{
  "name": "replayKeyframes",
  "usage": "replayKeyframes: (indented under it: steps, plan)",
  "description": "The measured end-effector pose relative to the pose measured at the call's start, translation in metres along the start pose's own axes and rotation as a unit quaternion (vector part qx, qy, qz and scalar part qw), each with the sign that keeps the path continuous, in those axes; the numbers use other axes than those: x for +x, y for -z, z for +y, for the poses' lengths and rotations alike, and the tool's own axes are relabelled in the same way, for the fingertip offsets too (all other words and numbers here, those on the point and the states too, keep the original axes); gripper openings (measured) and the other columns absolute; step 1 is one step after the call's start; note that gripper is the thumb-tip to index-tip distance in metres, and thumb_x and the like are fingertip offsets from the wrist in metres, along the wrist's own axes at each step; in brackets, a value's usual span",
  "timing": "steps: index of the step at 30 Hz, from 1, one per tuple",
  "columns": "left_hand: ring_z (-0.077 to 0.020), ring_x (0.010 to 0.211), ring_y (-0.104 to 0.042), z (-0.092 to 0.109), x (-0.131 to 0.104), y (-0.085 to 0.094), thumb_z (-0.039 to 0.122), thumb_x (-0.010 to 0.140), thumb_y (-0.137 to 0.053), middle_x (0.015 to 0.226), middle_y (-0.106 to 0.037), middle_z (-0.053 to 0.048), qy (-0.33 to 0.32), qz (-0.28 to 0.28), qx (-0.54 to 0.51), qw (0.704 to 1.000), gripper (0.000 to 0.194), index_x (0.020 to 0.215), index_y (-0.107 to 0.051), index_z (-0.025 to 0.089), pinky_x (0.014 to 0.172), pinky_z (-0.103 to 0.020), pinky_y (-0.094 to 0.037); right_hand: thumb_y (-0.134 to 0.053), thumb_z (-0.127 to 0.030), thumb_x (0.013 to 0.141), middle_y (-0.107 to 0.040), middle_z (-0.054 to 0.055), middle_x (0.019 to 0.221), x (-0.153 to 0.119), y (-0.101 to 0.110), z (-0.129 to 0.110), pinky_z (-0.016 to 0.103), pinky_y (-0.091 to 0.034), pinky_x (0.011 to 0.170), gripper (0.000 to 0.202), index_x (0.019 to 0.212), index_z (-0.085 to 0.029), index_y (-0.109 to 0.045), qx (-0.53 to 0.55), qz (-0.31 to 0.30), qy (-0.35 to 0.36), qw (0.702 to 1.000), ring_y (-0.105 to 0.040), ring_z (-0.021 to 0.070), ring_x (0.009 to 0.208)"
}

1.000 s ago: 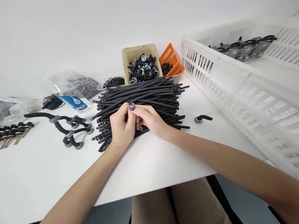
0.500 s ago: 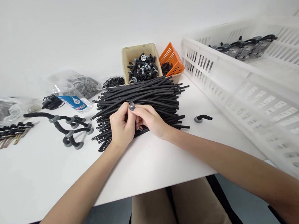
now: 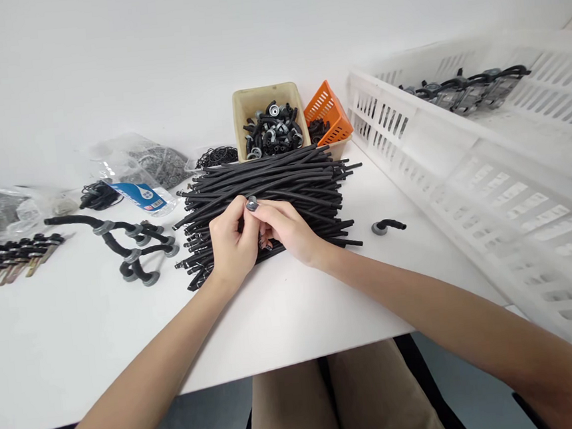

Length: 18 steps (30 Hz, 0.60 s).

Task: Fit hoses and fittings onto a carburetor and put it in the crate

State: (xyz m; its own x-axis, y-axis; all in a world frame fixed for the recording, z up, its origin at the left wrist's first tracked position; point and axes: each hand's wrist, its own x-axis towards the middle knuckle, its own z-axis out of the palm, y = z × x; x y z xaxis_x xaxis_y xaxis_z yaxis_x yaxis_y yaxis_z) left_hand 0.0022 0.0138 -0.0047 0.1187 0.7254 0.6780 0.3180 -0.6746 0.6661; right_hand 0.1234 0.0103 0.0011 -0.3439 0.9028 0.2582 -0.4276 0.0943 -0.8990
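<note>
At two o'clock stands the white slotted crate (image 3: 461, 152), holding finished assemblies at its far end. The white table (image 3: 75, 326) carries, at twelve o'clock from my hands, the pile of black rubber hoses (image 3: 283, 181), loosely stacked with ends overhanging. Behind it sit a beige bin of fittings (image 3: 269, 126) and an orange basket (image 3: 328, 114); at nine o'clock lie several curved hoses with grey grommets (image 3: 133, 244), and at three o'clock one short elbow piece (image 3: 388, 225). My left hand (image 3: 231, 246) and right hand (image 3: 290, 231) meet over the pile's near edge, fingers curled shut and pinching together on a small grey grommet (image 3: 252, 205); whether a hose end is inside that grip I cannot tell, as my fingers hide it. Risks noted: the grommet is small and held by fingertips only, so a slip would drop it into the pile, where it would be hard to find. My wrists rest against loose hoses; a sideways push could roll several towards the table edge.
</note>
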Motion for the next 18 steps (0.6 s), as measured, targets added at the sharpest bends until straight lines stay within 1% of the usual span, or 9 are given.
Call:
replayKeyframes:
  steps: [3,7,10,18]
  plan:
    - [-0.0053,0.039,-0.048,-0.0005,0.0000,-0.0003,0.040,0.101,-0.049,0.047,-0.047,0.007,0.002,0.000,-0.001,1.000,0.044,0.062,-0.040,0.020,0.041,-0.017,-0.038,-0.065,-0.049,0.085,-0.044,-0.007,0.055,0.0000,-0.0001,-0.0003,0.021,-0.035,0.045,0.040,0.062,-0.021,-0.047,0.001,-0.001,0.001,1.000,-0.043,0.0071,0.049]
    - [-0.0055,0.039,-0.049,-0.0010,-0.0004,-0.0001,0.042,0.101,-0.049,0.048,-0.047,0.007,0.006,-0.001,0.000,1.000,0.044,0.063,-0.040,0.021,0.041,-0.017,-0.038,-0.067,-0.050,0.083,-0.044,-0.008,0.055,0.0003,-0.0005,-0.0004,0.021,-0.035,0.045,0.041,0.062,-0.021,-0.048,0.008,-0.002,0.001,1.000,-0.043,0.0068,0.049]
    - [-0.0057,0.040,-0.049,-0.0011,-0.0007,0.0002,0.044,0.101,-0.049,0.048,-0.047,0.007,0.006,-0.002,0.000,1.000,0.045,0.063,-0.040,0.021,0.041,-0.017,-0.038,-0.066,-0.050,0.084,-0.045,-0.008,0.055,0.0004,-0.0003,0.0000,0.021,-0.035,0.046,0.041,0.062,-0.021,-0.047,0.009,-0.004,0.004,1.000,-0.043,0.0069,0.049]
    - [-0.0064,0.040,-0.049,-0.0009,0.0000,0.0003,0.044,0.101,-0.048,0.048,-0.047,0.007,0.000,-0.001,0.006,1.000,0.045,0.063,-0.040,0.021,0.041,-0.019,-0.037,-0.069,-0.055,0.083,-0.044,-0.007,0.055,-0.0002,-0.0008,-0.0018,0.021,-0.036,0.046,0.046,0.061,-0.021,-0.047,0.006,0.001,-0.001,1.000,-0.043,0.0074,0.050]
